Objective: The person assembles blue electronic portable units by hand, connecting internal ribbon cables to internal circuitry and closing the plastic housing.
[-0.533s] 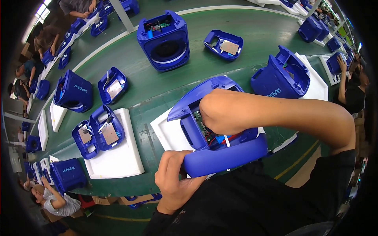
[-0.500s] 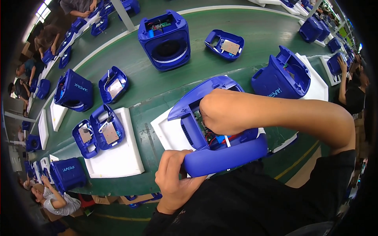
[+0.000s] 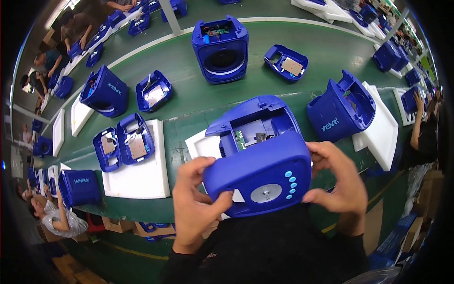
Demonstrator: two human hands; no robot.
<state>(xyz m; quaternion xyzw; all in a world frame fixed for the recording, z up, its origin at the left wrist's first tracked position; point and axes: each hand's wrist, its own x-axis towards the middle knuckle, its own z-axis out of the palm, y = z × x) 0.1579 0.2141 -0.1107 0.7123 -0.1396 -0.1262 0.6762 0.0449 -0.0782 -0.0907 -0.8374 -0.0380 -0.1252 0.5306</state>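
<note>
Both my hands grip a blue control panel with a round silver disc and several light-blue buttons facing me. My left hand pinches its left side, the thumb by a cut-out near the lower corner. My right hand curls round its right edge, fingers above and thumb below. Directly behind the panel sits an open blue speaker housing. Part of a green circuit board shows inside it. The panel hides the near part of the housing and any wires between them.
White foam lies under the housing. Two blue covers, one of them a small cover, rest on a foam slab at left. Another open housing stands at right. A taller housing stands farther back on the green belt. Several people work nearby.
My right hand has come out of the housing and now holds the panel's right edge. The panel has tipped, so its disc and buttons face me. The view has shifted slightly.
</note>
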